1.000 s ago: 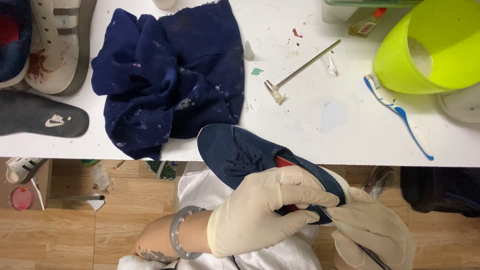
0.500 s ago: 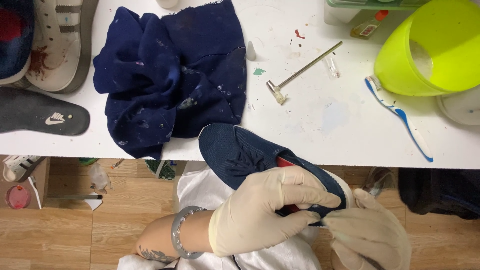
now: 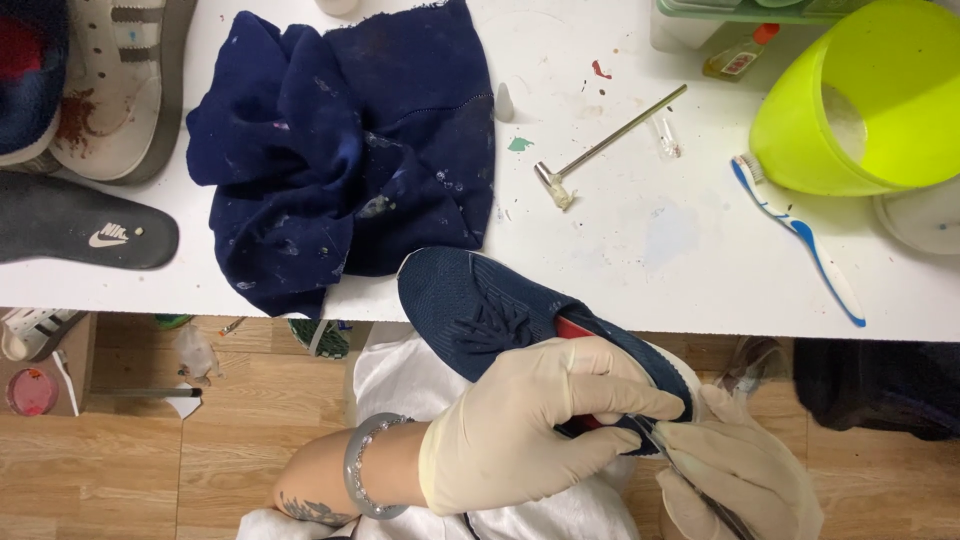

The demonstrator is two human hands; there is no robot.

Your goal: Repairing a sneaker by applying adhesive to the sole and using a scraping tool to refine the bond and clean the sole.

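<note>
While the gloved left hand (image 3: 530, 425) grips a navy shoe (image 3: 500, 310) below the bench (image 3: 650, 240), right hand (image 3: 740, 470) fingers (image 3: 700, 440) pinch a thin tool (image 3: 690, 480) at its heel.

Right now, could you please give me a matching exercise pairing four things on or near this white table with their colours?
Things:
1. crumpled cloth
2. bucket
3. insole
4. toothbrush

Colours:
A. black
B. blue and white
C. dark navy
D. bright yellow-green

Pairs: 1-C, 2-D, 3-A, 4-B
</note>
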